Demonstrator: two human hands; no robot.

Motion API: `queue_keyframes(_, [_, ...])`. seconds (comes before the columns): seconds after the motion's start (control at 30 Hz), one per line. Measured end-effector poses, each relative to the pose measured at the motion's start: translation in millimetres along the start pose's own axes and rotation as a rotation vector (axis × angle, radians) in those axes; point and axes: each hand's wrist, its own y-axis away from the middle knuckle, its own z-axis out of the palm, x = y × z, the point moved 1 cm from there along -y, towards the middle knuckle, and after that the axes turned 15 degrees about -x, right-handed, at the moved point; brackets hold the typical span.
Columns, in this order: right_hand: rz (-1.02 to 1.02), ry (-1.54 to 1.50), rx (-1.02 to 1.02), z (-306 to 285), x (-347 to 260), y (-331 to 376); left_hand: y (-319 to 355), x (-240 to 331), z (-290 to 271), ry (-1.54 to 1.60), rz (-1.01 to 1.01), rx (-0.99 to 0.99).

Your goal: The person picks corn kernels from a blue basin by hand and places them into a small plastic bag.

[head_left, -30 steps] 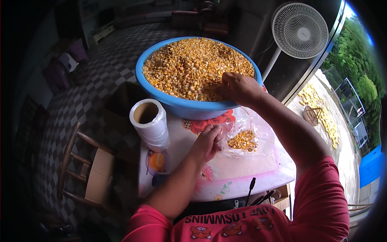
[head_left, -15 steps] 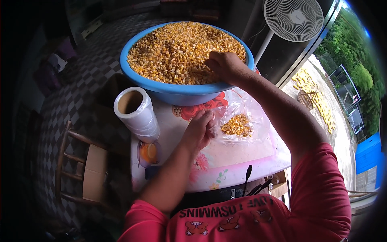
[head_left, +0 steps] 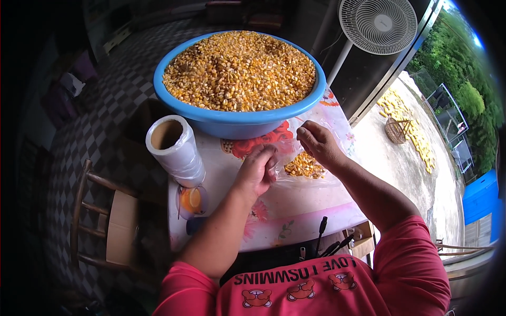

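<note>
A big blue basin (head_left: 237,118) heaped with dried corn kernels (head_left: 240,71) stands at the far side of the table. In front of it a clear plastic bag (head_left: 295,181) lies on the tabletop with a small pile of corn kernels (head_left: 304,166) inside. My left hand (head_left: 258,167) is closed on the bag's left edge. Over the bag's right side is my right hand (head_left: 319,143), its fingers curled and pressed together; what they hold is hidden. A roll of clear plastic bags (head_left: 184,158) stands upright left of the bag.
The table (head_left: 300,213) has a flowered cover. A wooden chair (head_left: 97,216) with cardboard stands at left. A white fan (head_left: 377,26) rises at the right behind the table. Outdoors, corn cobs (head_left: 416,142) lie on concrete beside a wicker basket (head_left: 395,130).
My right hand has come out of the basin, down and toward me, to the bag. The left hand stays at the bag's left edge. My view has shifted slightly.
</note>
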Motion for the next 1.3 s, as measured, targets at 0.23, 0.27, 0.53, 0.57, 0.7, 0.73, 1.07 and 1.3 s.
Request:
queue_keyframes(0.23, [0.073, 0.593, -0.072, -25.5, 27.8, 27.1, -3.9, -4.0, -10.7, 0.054, -0.004, -0.064])
queue_keyframes(0.27, [0.11, 0.64, -0.132, -30.5, 24.1, 28.0, -3.8, -2.7, -9.9, 0.05, 0.001, -0.064])
queue_keyframes(0.53, [-0.216, 0.607, 0.032, -31.6, -57.7, -7.6, 0.7, -0.3, -1.1, -0.003, -0.048, -0.064])
queue_keyframes(0.57, [-0.245, 0.583, 0.061, -28.8, -71.9, -19.6, 1.7, -0.5, -2.7, -0.009, -0.033, -0.062])
queue_keyframes(0.7, [-0.113, 0.787, 0.022, -32.1, -84.7, -68.0, 0.9, -0.5, -3.5, -0.041, -0.041, -0.034])
queue_keyframes(0.73, [-0.034, 0.849, 0.021, -29.9, -88.8, -75.7, 0.6, -0.6, -2.7, -0.037, -0.037, -0.051])
queue_keyframes(1.07, [0.0, 0.864, -0.261, -11.0, -85.7, -118.4, 1.1, 1.4, -1.9, 0.016, -0.048, -0.041])
queue_keyframes(1.3, [-0.114, 0.86, 0.019, -20.4, -77.0, -107.8, -0.5, 0.2, -1.0, 0.035, -0.043, -0.069])
